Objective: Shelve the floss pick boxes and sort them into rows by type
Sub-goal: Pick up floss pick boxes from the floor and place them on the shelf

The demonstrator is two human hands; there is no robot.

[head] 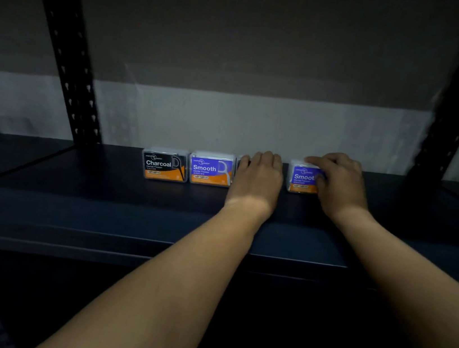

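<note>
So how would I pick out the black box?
Look at the dark shelf, where small boxes stand in a row at the back. The Charcoal box is at the row's left end, the only black label, beside a purple Smooth box.

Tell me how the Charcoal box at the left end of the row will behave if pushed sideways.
The Charcoal box looks like rigid clear plastic, so it probably slides without flexing. Its low, wide shape makes tipping unlikely. It stands close beside the Smooth box, so pushing right would likely shove that too.

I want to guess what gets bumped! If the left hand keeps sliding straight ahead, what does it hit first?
Probably the mostly hidden box already under the left hand, its fingers lying over it. Behind that comes the grey back wall, though depth is hard to judge.
</note>
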